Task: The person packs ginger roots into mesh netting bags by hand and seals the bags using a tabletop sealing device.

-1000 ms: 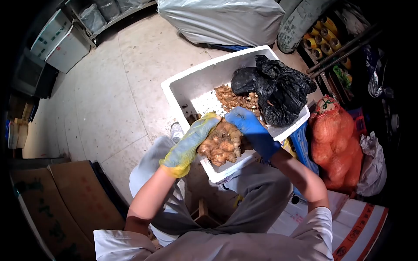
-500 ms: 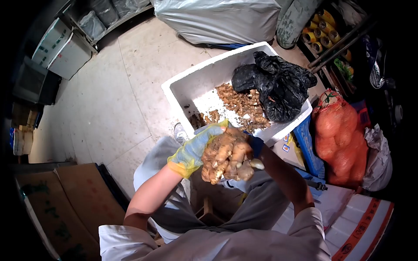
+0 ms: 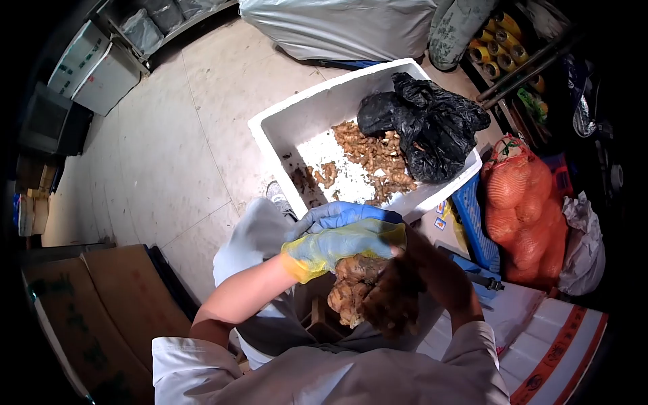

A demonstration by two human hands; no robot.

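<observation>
A large knobbly ginger root (image 3: 368,290) is held close to my body, below the near edge of the white foam box (image 3: 287,108). My left hand (image 3: 344,246), in a blue and yellow glove, is closed on its upper side. Beyond it, my right hand (image 3: 344,214) in a blue glove lies against the left one, its fingers pointing left; whether it grips the root is hidden. Inside the box are smaller ginger pieces (image 3: 374,155), dark crumbs on the white bottom, and a crumpled black plastic bag (image 3: 442,128) at the right.
Right of the box stands a red net sack (image 3: 520,209) of round produce beside a blue crate (image 3: 474,223). White cartons (image 3: 547,351) lie at the lower right, a brown cardboard box (image 3: 108,324) at the lower left. A grey cover (image 3: 344,27) hangs beyond the foam box.
The large ginger root has come nearer my body and turned over. My left hand now lies across its top, and my right hand has moved left behind it.
</observation>
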